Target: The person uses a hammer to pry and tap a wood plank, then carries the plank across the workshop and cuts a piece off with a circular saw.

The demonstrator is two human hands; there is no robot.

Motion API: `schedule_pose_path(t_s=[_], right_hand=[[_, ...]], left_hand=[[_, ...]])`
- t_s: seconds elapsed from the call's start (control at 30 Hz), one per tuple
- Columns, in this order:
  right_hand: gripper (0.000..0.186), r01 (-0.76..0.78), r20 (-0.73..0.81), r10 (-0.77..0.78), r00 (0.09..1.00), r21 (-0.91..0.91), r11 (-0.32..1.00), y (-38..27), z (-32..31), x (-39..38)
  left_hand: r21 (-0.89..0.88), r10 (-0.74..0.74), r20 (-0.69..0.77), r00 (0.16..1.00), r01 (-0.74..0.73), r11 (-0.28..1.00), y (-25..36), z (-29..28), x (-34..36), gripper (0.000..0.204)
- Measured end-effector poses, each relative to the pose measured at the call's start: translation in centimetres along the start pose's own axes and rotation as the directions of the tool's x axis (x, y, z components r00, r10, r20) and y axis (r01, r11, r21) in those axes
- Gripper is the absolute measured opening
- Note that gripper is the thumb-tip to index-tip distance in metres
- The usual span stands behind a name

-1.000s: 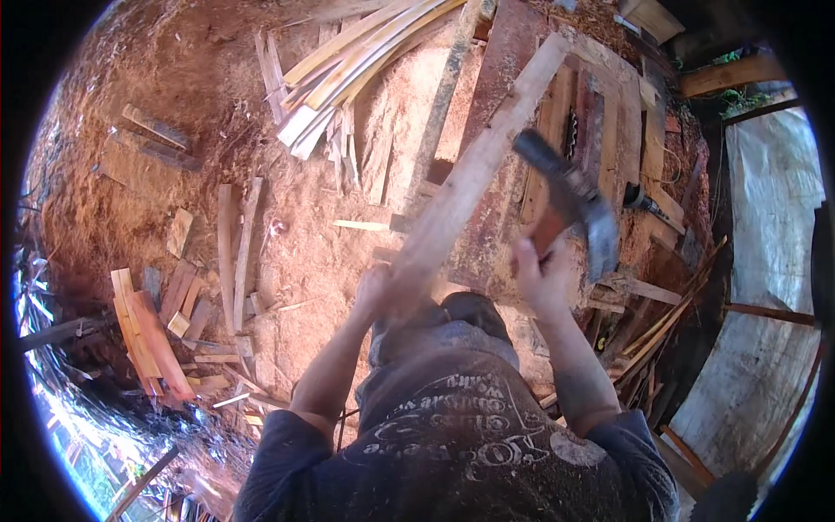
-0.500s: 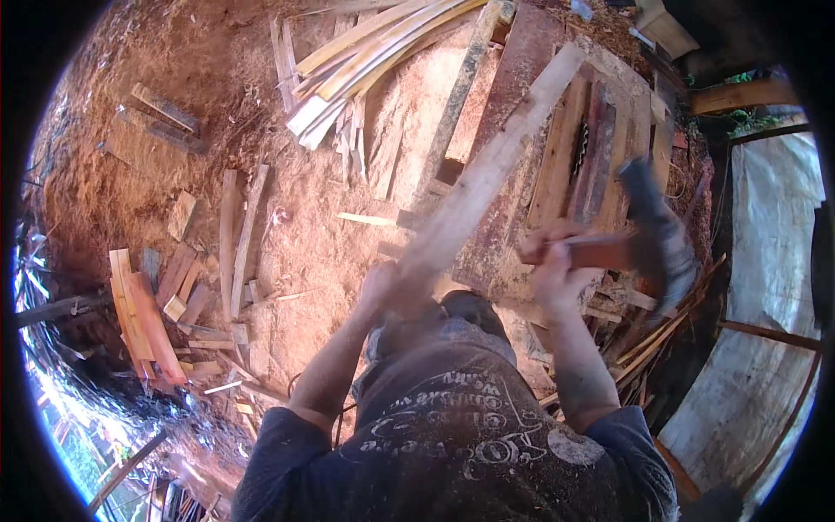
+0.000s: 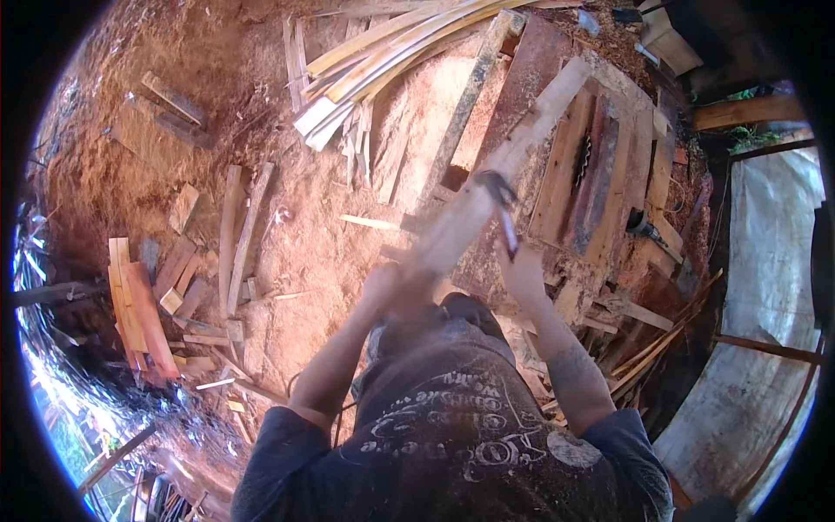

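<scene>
My left hand is closed round the near end of a long pale board, which slants up to the right over a stained reddish panel. My right hand grips a hammer with a dark head and reddish handle; the head is at the board's middle, and whether it touches cannot be told through the blur. Worn planks lie right of the board. A dark tool, too small to name, lies beside them.
A bundle of pale curved strips lies at the top; short offcuts and narrow planks lie on the sawdust-covered ground to the left. A white sheet wall with wooden battens stands at the right. Timber juts in at upper right.
The hammer has swung from out at my right side leftward onto the area of the board, with my right hand moving left. My left hand stays on the board's near end.
</scene>
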State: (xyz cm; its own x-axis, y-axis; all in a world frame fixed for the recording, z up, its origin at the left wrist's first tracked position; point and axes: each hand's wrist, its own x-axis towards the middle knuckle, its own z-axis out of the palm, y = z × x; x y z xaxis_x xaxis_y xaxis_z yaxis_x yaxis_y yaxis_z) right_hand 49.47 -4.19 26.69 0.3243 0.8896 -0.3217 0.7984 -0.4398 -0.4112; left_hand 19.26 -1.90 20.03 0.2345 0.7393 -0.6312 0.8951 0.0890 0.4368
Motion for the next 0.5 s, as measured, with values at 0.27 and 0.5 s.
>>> schedule_pose_path(t_s=[0.27, 0.5], right_hand=[[0.046, 0.116, 0.15, -0.14, 0.979, 0.154, 0.981, -3.7, -7.3, -4.6], [0.042, 0.517, 0.101, -0.552, 0.828, 0.246, 0.82, -9.1, -11.4, -9.9]], left_hand=[[0.047, 0.421, 0.188, 0.887, -0.436, 0.899, 7.0, -9.7, -5.9, 0.038], [0.074, 0.063, 0.026, 0.998, -0.065, 0.995, -1.9, 0.4, 1.0, 0.053]])
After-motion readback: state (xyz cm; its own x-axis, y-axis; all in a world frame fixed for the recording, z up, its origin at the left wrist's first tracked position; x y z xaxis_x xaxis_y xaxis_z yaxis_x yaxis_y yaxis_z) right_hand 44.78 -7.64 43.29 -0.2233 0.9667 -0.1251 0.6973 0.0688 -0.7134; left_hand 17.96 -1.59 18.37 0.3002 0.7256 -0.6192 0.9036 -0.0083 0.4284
